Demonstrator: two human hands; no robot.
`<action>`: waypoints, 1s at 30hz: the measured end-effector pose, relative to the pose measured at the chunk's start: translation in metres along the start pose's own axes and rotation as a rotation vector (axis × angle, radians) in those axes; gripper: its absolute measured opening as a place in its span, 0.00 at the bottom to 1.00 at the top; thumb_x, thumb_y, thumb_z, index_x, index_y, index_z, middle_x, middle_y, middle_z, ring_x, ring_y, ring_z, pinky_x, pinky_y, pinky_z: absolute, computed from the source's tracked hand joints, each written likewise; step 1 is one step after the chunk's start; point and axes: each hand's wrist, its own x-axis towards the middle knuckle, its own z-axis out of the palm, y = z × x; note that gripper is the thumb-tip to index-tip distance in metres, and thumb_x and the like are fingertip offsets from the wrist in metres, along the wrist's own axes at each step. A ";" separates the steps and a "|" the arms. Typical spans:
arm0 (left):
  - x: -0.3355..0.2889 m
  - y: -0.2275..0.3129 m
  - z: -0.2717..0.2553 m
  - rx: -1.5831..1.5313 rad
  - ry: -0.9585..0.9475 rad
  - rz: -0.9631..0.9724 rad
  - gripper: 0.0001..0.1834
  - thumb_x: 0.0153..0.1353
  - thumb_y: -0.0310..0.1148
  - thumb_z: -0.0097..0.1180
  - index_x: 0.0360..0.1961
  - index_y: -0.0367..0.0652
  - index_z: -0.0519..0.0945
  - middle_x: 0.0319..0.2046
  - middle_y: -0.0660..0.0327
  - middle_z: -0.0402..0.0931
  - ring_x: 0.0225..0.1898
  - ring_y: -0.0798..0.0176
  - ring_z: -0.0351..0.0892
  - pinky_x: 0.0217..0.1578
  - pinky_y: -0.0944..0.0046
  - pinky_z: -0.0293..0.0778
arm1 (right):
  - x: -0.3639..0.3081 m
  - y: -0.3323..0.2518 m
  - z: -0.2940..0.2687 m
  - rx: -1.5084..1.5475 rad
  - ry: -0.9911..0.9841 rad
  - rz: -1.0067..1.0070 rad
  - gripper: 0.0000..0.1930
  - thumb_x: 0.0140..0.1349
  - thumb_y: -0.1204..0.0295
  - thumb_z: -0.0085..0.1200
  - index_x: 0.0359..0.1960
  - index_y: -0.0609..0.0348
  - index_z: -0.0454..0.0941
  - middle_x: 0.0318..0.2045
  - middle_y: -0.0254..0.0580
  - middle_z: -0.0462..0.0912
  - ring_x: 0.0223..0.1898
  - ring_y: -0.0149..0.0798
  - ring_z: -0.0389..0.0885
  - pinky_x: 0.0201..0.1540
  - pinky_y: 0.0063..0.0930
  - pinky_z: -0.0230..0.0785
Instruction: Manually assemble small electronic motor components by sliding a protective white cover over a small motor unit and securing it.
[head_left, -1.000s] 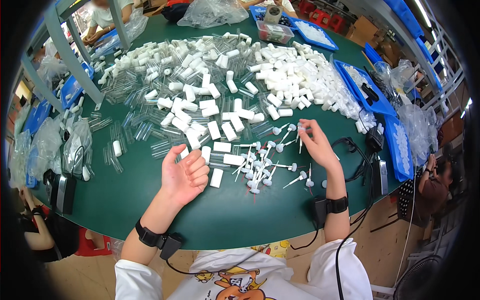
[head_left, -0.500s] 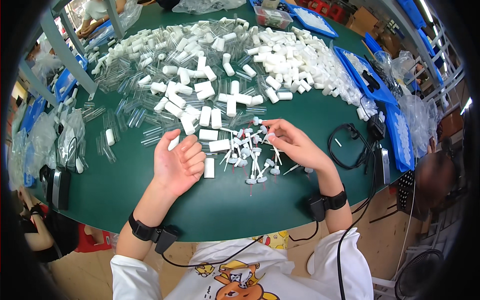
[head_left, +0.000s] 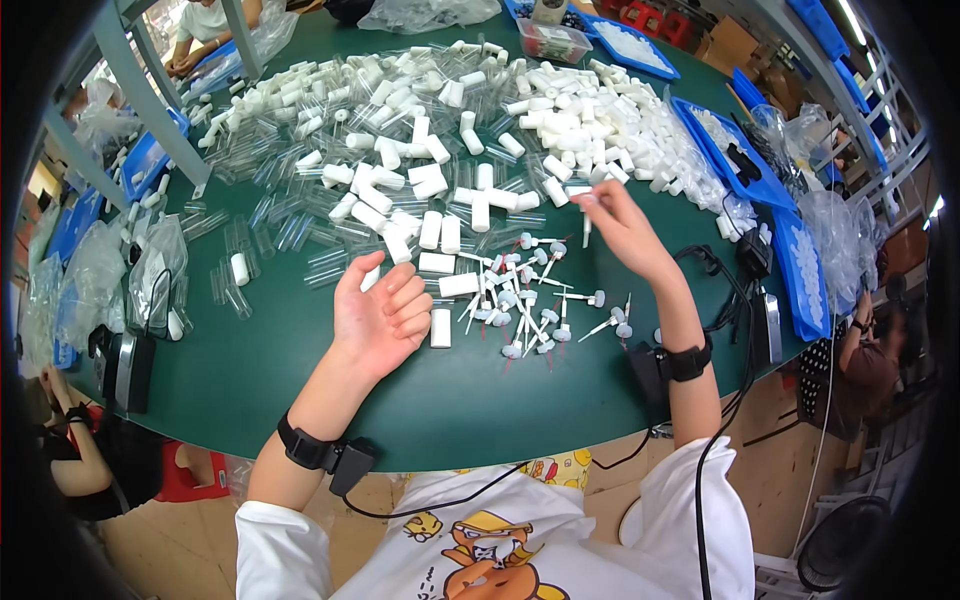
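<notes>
My right hand is raised over the table's right half, thumb and fingers pinched on a small part whose white stem hangs below the fingertips. Below and left of it lies a loose cluster of similar small parts, white stems with pale grey round heads, some with thin red strands. My left hand is curled, palm up, left of the cluster. A white cylinder shows between its thumb and fingers; whether the hand grips it cannot be made out. Another white cylinder stands beside the left hand.
A broad heap of white cylinders and clear tubes covers the far part of the green table. Blue trays line the right edge. Black cables lie near my right forearm. Other people sit around the table.
My right hand has lifted from the cluster and moved away to the right with a small stemmed part. My left hand keeps its curl. The whole view has shifted slightly.
</notes>
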 end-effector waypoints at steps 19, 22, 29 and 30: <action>-0.005 -0.002 0.011 0.134 -0.160 0.031 0.14 0.62 0.41 0.44 0.31 0.40 0.68 0.17 0.66 0.54 0.17 0.72 0.51 0.16 0.73 0.51 | -0.033 -0.105 0.016 0.082 -0.062 -0.222 0.10 0.65 0.69 0.46 0.40 0.63 0.65 0.44 0.51 0.76 0.42 0.38 0.75 0.44 0.32 0.66; -0.006 -0.007 0.016 0.279 -0.160 0.004 0.16 0.62 0.42 0.45 0.40 0.38 0.69 0.19 0.67 0.56 0.17 0.73 0.53 0.17 0.75 0.53 | -0.051 -0.127 0.035 0.502 -0.277 -0.236 0.07 0.66 0.71 0.45 0.41 0.59 0.65 0.50 0.45 0.74 0.49 0.31 0.71 0.51 0.28 0.63; -0.004 -0.015 0.014 0.481 -0.114 0.022 0.17 0.67 0.40 0.43 0.50 0.40 0.66 0.22 0.70 0.60 0.18 0.78 0.54 0.18 0.78 0.54 | -0.055 -0.112 0.077 0.680 -0.337 -0.196 0.07 0.66 0.72 0.44 0.42 0.59 0.66 0.50 0.44 0.74 0.50 0.32 0.71 0.54 0.29 0.62; -0.005 -0.015 0.015 0.531 -0.129 0.048 0.16 0.67 0.39 0.44 0.50 0.40 0.67 0.22 0.70 0.60 0.18 0.78 0.53 0.18 0.78 0.54 | -0.056 -0.111 0.078 0.704 -0.332 -0.158 0.06 0.66 0.72 0.44 0.42 0.60 0.66 0.49 0.45 0.75 0.47 0.31 0.72 0.52 0.28 0.64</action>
